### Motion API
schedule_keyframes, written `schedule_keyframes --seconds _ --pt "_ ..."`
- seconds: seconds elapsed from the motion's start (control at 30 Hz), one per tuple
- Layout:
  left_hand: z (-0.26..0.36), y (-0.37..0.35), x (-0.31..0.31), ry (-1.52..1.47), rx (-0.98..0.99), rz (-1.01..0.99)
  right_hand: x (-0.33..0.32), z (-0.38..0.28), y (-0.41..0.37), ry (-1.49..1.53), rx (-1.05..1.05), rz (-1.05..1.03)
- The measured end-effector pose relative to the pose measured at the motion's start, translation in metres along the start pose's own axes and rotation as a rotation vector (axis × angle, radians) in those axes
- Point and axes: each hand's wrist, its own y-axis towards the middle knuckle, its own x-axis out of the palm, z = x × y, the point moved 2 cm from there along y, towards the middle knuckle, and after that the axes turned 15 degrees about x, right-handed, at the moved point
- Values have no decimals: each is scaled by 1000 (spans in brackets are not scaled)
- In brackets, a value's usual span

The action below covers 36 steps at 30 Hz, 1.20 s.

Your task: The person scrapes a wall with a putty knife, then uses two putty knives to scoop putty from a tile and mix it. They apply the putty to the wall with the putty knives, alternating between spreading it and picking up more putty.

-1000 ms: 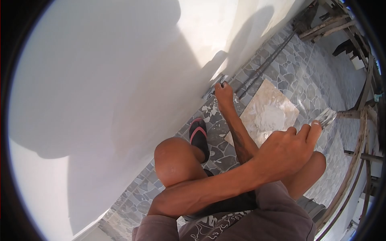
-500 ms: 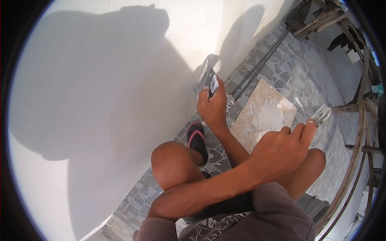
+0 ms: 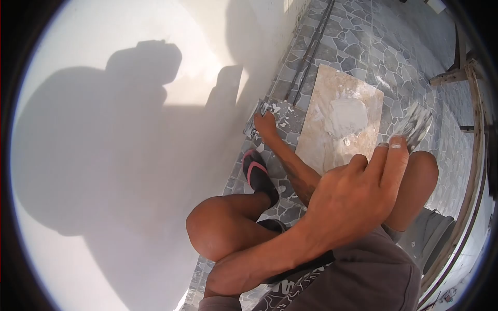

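In the head view, a scraper [image 3: 264, 110] is gripped by the right hand [image 3: 268, 127] at the floor's [image 3: 363, 46] edge, against the wall [image 3: 129, 155]. A second blade [image 3: 417, 124] is clasped in the left hand [image 3: 358, 199]. Filling appears to be in hand. Fresh filler [image 3: 346, 115] from the tile [image 3: 319, 145] is probably needed next.

Single view on record: a head-worn camera. It looks from above the person's own body, forward and steeply down, through a fisheye lens with a dark circular border. The left hand [image 3: 358, 202], crossed toward frame right with its putty knife [image 3: 417, 127], sits very near the lens and appears large. The right hand [image 3: 267, 127] lies farther off, beyond it, at the foot of the wall [image 3: 129, 155]. The wall fills the frame left of both hands. The tiled floor [image 3: 363, 46] runs beyond them and to their right.
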Motion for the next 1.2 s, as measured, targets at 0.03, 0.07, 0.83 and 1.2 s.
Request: schedule_keyframes --seconds 0.03,0.07,0.83,1.2 --pt "-1 1 2 -6 8 3 5 1 4 34 11 -53" --pt "-1 3 4 -9 17 8 9 2 8 67 19 -108" --pt "-1 8 10 -69 26 49 -25 -112 -123 70 -851 62" --pt "0 9 8 -52 -29 45 -19 -20 -5 115 -36 -45"
